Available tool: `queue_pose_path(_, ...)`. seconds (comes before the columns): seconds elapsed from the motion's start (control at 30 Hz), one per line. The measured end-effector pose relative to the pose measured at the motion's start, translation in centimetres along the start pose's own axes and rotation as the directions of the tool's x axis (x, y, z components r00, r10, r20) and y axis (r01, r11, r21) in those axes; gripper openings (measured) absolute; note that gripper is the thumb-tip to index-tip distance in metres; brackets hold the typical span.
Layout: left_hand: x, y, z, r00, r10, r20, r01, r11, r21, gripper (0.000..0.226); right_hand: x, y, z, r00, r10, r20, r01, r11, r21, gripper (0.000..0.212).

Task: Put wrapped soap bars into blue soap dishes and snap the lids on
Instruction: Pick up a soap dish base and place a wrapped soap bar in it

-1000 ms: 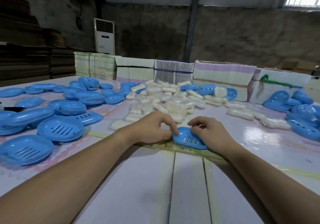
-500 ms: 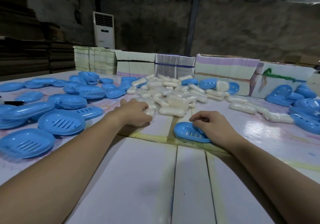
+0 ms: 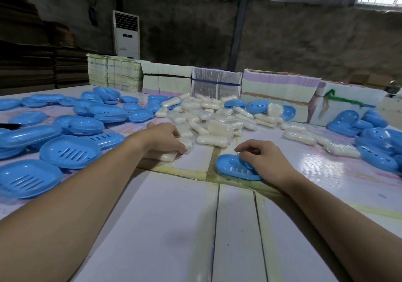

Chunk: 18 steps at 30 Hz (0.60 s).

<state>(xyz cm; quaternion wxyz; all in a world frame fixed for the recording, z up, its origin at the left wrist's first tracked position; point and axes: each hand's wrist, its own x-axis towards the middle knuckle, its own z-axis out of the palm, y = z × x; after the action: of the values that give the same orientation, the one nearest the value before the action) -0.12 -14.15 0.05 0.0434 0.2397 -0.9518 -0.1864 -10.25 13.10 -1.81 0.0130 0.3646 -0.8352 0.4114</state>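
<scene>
Wrapped white soap bar sits under my left hand, fingers curled round it, at nine o'clock from the slotted blue plastic soap dish my right hand grips.

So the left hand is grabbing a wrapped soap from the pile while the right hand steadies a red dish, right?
Not quite: the dish is blue, not red, as the head view shows. The rest holds: the left hand grips a wrapped soap at the pile's near edge while the right hand steadies the dish.
</scene>
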Motion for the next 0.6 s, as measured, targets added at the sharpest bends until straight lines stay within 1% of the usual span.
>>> queue_pose_path(0.03, 0.1, 0.1, 0.0, 1.000, -0.012, 0.012, 0.012, 1.000, 0.028, 0.063, 0.0, -0.1, 0.0, 1.000, -0.008, 0.012, 0.008, 1.000, 0.000, 0.016)
queue_pose_path(0.1, 0.2, 0.2, -0.2, 0.999, -0.028, 0.035, 0.025, 0.996, 0.085, 0.052, -0.1, -0.2, 0.1, 0.999, -0.026, 0.036, 0.026, 1.000, 0.003, 0.016)
queue_pose_path(0.17, 0.3, 0.2, -0.2, 0.999, -0.035, 0.038, 0.033, 0.997, 0.065, 0.044, -0.2, -0.4, 0.1, 0.998, -0.039, 0.046, 0.038, 0.999, 0.015, 0.016)
queue_pose_path(0.23, 0.3, 0.0, -0.1, 0.999, -0.034, 0.017, 0.034, 0.999, 0.011, 0.050, -0.3, -0.5, 0.1, 0.998, -0.043, 0.038, 0.042, 0.998, 0.042, 0.016)
queue_pose_path(0.3, 0.0, -0.1, 0.0, 0.999, -0.036, -0.037, 0.035, 0.999, -0.035, 0.063, -0.3, -0.5, 0.1, 0.999, -0.046, 0.023, 0.044, 0.997, 0.067, 0.017)
queue_pose_path(0.37, -0.5, 0.0, 0.2, 0.995, -0.029, -0.100, 0.020, 0.995, -0.093, 0.069, -0.3, -0.6, 0.0, 0.999, -0.046, 0.009, 0.045, 0.996, 0.078, 0.017)
queue_pose_path(0.43, -0.9, 0.4, 0.3, 0.988, -0.001, -0.154, -0.019, 0.992, -0.128, 0.061, -0.3, -0.6, 0.0, 0.999, -0.043, -0.002, 0.043, 0.995, 0.094, 0.018)
queue_pose_path(0.5, -1.3, 1.2, 0.3, 0.970, 0.047, -0.238, -0.086, 0.984, -0.154, 0.049, -0.3, -0.5, 0.0, 0.999, -0.028, -0.018, 0.030, 0.991, 0.129, 0.018)
queue_pose_path(0.57, -2.0, 2.3, 0.3, 0.933, 0.112, -0.343, -0.196, 0.955, -0.223, 0.043, -0.2, -0.4, 0.0, 0.999, 0.010, -0.043, -0.002, 0.984, 0.178, 0.020)
queue_pose_path(0.6, -2.4, 3.0, 0.3, 0.909, 0.146, -0.390, -0.268, 0.922, -0.280, 0.043, -0.1, -0.4, 0.0, 0.998, 0.032, -0.056, -0.019, 0.979, 0.204, 0.021)
